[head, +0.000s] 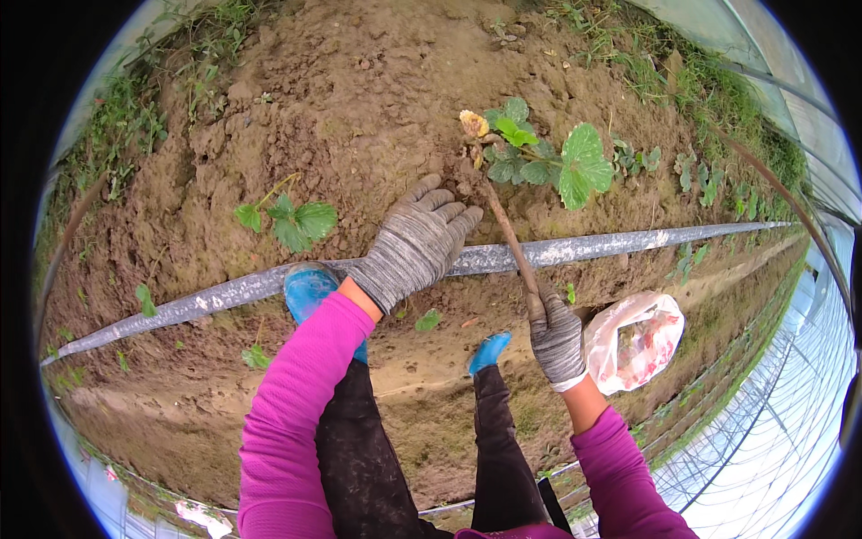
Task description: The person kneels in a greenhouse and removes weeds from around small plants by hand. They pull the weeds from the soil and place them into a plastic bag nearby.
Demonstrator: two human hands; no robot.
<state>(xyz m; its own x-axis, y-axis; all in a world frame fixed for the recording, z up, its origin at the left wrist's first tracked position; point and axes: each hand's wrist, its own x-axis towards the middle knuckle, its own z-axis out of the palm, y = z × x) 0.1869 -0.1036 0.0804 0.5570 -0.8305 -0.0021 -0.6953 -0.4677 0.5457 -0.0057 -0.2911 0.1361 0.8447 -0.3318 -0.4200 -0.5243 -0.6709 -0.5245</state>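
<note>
My right hand (pixel 555 333), in a grey knit glove, grips a slim wooden handle (pixel 505 222). The handle's far end meets loose soil beside a leafy green plant (pixel 582 165) that looks like strawberry; whether a tool head sits there cannot be made out. My left hand (pixel 424 236), gloved alike, lies palm down at the soil with its fingers stretched out and nothing visible in it. A yellow-brown withered bit (pixel 474 124) stands just beyond the handle's end. Left of my left hand, a smaller plant (pixel 303 221) grows from the bed.
A grey flat hose (pixel 586 249) runs across the bed under my left wrist and the handle. An open white plastic bag (pixel 616 350) with contents stands right of my right hand. Blue boots (pixel 490 350) are below. Bent rods (pixel 784 185) arch at the sides.
</note>
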